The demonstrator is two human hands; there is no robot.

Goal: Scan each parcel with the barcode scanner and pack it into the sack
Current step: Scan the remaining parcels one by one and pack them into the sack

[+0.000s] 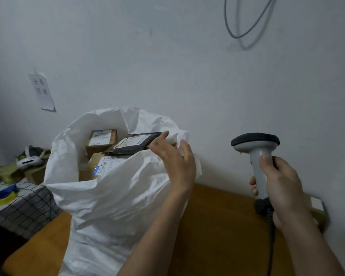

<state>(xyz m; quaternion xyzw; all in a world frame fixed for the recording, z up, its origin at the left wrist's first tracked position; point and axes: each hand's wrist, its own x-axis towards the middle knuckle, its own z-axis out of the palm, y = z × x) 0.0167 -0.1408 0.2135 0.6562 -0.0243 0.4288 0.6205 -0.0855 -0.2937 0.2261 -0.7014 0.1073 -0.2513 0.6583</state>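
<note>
A big white woven sack (112,196) stands open on the wooden table (217,226). Inside it a black plastic-wrapped parcel (133,145) with a white label lies on top of two cardboard boxes: a small one (102,140) at the back and a larger labelled one (106,164) in front. My left hand (175,162) hovers at the sack's right rim with its fingers spread, the index fingertip close to the black parcel's corner. My right hand (281,182) grips the handle of the grey barcode scanner (255,142), held upright to the right of the sack.
A checked cloth (18,208) at left carries a white headset (30,158) and a blue-and-yellow tape roll (4,195). A paper note (42,92) and a looped cable (245,22) hang on the wall. A small box (319,208) sits behind my right wrist.
</note>
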